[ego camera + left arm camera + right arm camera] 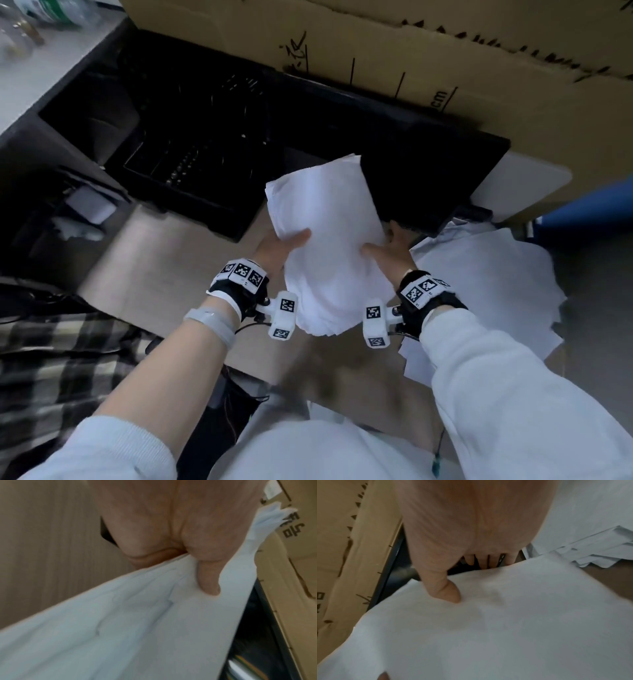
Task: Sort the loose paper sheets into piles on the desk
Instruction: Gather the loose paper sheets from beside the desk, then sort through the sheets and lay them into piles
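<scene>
Here you hold a thick stack of white sheets (329, 246) in the air above the counter (144, 274), its far end tilted up over the black tray (191, 144). Your left hand (277, 251) grips the stack's left edge, thumb on top and fingers underneath; your right hand (394, 253) grips the right edge the same way. The black tray's contents are too dark to make out. To your right a loose, fanned pile of sheets (489, 284) lies on the counter, close under your right wrist. A cardboard box (445, 78) walls off the far side behind the tray. Bare counter shows to the left of your left hand.
</scene>
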`<state>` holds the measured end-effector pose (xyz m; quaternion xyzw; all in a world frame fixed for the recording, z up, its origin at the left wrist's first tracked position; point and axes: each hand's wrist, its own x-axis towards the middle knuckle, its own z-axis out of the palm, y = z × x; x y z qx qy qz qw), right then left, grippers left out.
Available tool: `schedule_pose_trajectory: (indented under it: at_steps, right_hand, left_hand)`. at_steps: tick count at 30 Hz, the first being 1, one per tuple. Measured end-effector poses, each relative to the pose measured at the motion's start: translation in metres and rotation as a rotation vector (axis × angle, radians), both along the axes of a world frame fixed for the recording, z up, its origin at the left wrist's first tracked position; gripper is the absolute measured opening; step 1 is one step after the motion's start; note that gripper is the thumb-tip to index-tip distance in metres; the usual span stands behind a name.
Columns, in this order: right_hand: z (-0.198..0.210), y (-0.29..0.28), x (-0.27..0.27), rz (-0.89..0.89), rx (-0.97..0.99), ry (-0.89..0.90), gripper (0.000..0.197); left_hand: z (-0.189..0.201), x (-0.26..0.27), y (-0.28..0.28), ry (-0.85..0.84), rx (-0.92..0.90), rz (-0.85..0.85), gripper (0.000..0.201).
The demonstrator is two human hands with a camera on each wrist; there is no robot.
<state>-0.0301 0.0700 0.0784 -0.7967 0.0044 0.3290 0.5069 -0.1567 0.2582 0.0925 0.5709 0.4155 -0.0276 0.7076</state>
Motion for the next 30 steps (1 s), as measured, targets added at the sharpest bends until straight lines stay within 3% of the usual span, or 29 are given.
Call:
schedule_pose_trajectory:
  at_steps: [1,4,7,11,15,18,20,25,30]
  right_hand:
    - [-0.003,-0.002,-0.004,0.006,-0.017,0.017,0.065]
    - [-0.026,-0.011,-0.015,0.093,-0.033,0.118,0.052]
    - [-0.060,-0.028,-0.034,0.205,-0.070,0.194,0.029]
    - [-0.110,-0.046,-0.058,0.141,-0.217,0.138,0.023]
    - [-0.137,-0.045,-0.078,0.091,-0.329,0.092,0.037]
    - [-0.149,-0.039,-0.084,0.053,-0.391,0.084,0.029]
    - [-0.151,-0.035,-0.084,0.054,-0.424,0.048,0.023]
    - [-0.140,-0.015,-0.079,0.074,-0.436,0.056,0.039]
    - [-0.136,-0.004,-0.071,0.089,-0.452,-0.042,0.041]
  left_hand:
    - [-0.001,-0.006,-0.002,0.027,-0.003,0.025,0.024]
    - [-0.011,-0.025,-0.013,0.149,0.008,0.131,0.064]
    - [-0.046,-0.048,-0.022,0.216,0.053,0.192,0.048]
    - [-0.115,-0.074,-0.029,0.241,-0.117,0.188,0.088]
    - [-0.146,-0.091,-0.038,0.343,-0.109,0.076,0.056]
    - [-0.157,-0.093,-0.036,0.419,-0.073,0.032,0.043]
    - [-0.161,-0.090,-0.029,0.431,-0.059,0.032,0.041]
    - [-0.167,-0.084,-0.007,0.408,-0.032,0.053,0.058]
    - [-0.163,-0.084,0.011,0.383,-0.042,0.087,0.050]
